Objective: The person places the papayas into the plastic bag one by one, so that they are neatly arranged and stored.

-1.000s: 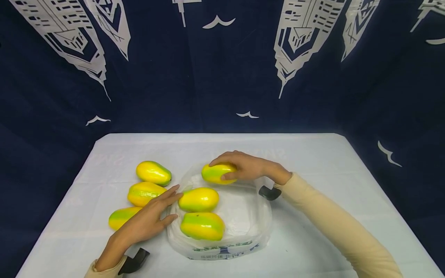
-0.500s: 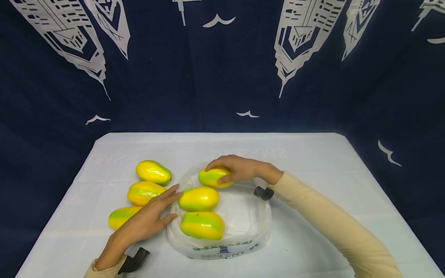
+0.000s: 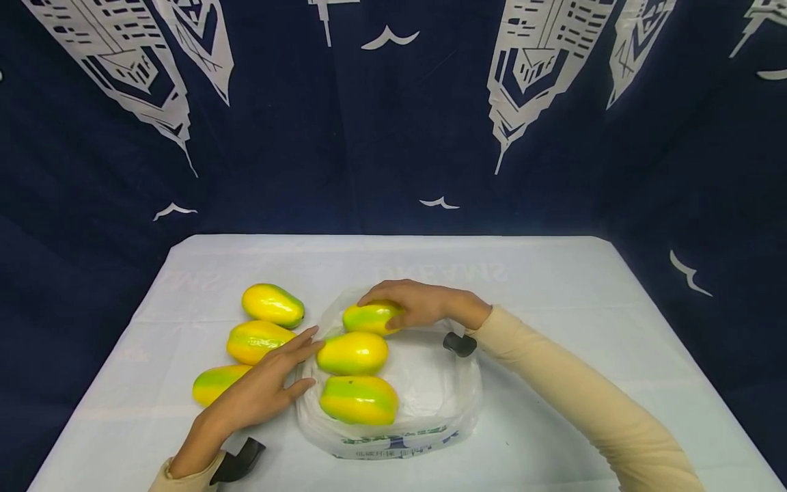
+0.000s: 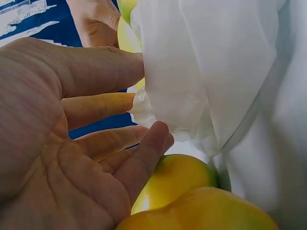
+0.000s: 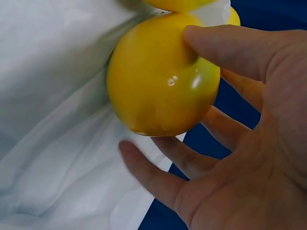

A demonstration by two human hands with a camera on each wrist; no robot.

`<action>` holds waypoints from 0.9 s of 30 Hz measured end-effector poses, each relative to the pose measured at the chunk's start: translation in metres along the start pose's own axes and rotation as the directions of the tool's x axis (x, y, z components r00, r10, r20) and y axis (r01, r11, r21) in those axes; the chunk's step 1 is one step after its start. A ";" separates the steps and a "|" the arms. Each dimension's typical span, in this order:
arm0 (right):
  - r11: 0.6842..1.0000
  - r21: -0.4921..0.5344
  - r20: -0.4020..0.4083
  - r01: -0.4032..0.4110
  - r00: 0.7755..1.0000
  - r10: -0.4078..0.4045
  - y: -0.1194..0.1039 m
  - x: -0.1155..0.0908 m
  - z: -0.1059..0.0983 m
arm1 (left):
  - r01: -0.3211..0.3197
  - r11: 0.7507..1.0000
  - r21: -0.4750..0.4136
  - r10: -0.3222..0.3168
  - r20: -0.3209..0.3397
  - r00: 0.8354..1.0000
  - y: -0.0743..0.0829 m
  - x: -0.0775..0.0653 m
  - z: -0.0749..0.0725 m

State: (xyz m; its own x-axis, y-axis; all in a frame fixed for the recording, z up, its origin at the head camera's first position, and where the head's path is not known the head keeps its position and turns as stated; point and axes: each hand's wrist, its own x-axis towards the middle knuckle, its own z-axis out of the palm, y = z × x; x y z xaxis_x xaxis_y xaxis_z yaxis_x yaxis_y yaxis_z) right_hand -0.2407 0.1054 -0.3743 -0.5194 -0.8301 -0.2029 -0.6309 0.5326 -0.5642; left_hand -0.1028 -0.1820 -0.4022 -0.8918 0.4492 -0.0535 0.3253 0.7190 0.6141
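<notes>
My right hand [image 3: 421, 303] grips a yellow-green mango [image 3: 367, 318] at the back of a translucent white plastic bag [image 3: 430, 372]. In the right wrist view, the thumb lies on this mango [image 5: 158, 76] and several fingers pass behind it. Two more mangoes, a middle one [image 3: 353, 353] and a front one [image 3: 359, 400], lie in the bag's left half. My left hand [image 3: 261, 389] is beside the bag's left rim, fingers extended. In the left wrist view, its thumb and fingertips are at the bag's edge [image 4: 192, 62], without a clear pinch.
Left of the bag lie three more mangoes: a back one [image 3: 272, 305], a middle one [image 3: 255, 342] and a front one [image 3: 215, 384], the last partly behind my left hand. A white cloth covers the table [image 3: 553, 287]. Behind it hangs a dark blue curtain [image 3: 399, 123] with white prints.
My right hand has moved the gripped mango left and slightly toward the front, close to the middle mango in the bag. The left hand stays in place.
</notes>
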 end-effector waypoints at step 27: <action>1.000 -0.017 -0.064 0.020 0.998 -0.021 -0.012 0.018 0.010 | -0.015 1.000 -0.002 0.015 -0.002 1.000 0.000 0.001 0.000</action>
State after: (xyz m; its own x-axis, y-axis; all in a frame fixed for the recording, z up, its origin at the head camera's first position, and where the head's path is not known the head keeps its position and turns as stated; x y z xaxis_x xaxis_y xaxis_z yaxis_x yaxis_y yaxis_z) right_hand -0.2368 0.0822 -0.3794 -0.5416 -0.8290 -0.1393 -0.6508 0.5184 -0.5547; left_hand -0.1035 -0.1815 -0.4025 -0.8874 0.4590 -0.0423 0.3384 0.7110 0.6163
